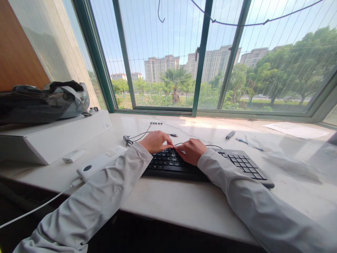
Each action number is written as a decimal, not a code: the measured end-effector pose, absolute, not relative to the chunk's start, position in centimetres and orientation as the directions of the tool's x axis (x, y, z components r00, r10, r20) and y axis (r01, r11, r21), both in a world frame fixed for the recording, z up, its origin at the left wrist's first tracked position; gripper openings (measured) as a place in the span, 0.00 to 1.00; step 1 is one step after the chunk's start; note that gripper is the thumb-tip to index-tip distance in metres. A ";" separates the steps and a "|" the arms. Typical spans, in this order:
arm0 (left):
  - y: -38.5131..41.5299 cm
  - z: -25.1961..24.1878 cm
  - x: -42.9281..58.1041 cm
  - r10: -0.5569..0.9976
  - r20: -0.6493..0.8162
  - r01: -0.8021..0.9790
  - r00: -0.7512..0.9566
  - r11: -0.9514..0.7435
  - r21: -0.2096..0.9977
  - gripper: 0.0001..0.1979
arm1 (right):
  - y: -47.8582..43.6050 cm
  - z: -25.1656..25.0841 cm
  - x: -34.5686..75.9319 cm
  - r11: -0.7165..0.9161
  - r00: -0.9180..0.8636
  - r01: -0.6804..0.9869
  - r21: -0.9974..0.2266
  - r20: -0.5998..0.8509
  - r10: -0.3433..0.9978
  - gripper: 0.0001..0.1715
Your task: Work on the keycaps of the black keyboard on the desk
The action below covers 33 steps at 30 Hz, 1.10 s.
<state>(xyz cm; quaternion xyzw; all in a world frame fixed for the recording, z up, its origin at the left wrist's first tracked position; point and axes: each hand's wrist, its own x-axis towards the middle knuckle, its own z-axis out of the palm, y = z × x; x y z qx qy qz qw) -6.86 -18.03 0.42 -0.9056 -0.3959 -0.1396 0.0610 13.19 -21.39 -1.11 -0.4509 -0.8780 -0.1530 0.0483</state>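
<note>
A black keyboard (pixel 240 162) lies along the front of the white counter, its number pad to the right. Over its upper rows my left hand (pixel 158 141) is closed, thumb and fingertips pinched together. My right hand (pixel 193 151) meets it there, its fingers also pressed together and the fingertips almost touching those of the left. Whatever small thing may be between them is too small to make out. My right hand and forearm cover part of the keys. Behind my left hand lies a coiled black cable (pixel 128 141) with a plug (pixel 173 135) at its end.
Left are a white power bank (pixel 101 163) with a plugged-in white cable (pixel 35 209), a small white box (pixel 74 155), and a large white box (pixel 52 137) under dark bagged gear (pixel 39 103). Right lie a small tool (pixel 230 135), a thin blue-black stick (pixel 249 144), clear plastic (pixel 292 165) and paper (pixel 296 130).
</note>
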 end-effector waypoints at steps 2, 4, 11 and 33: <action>-18.2 0.5 -7.0 0.700 0.304 0.738 0.646 -0.674 -0.015 0.12 | -21.4 -1.2 13.2 0.537 -0.578 0.814 0.220 0.226 0.784 0.28; -18.6 0.7 -6.9 0.696 0.309 0.741 0.648 -0.670 -0.047 0.11 | -21.4 -1.2 13.2 0.531 -0.571 0.820 0.214 0.236 0.787 0.29; -20.4 1.3 -5.5 0.688 0.280 0.739 0.670 -0.652 -0.166 0.13 | -22.1 -1.1 12.4 0.512 -0.544 0.839 0.187 0.223 0.809 0.29; -17.8 0.3 -7.1 0.802 0.468 0.915 0.372 -0.401 -0.040 0.17 | -21.7 -1.2 12.8 0.593 -0.589 0.797 0.113 0.360 0.723 0.23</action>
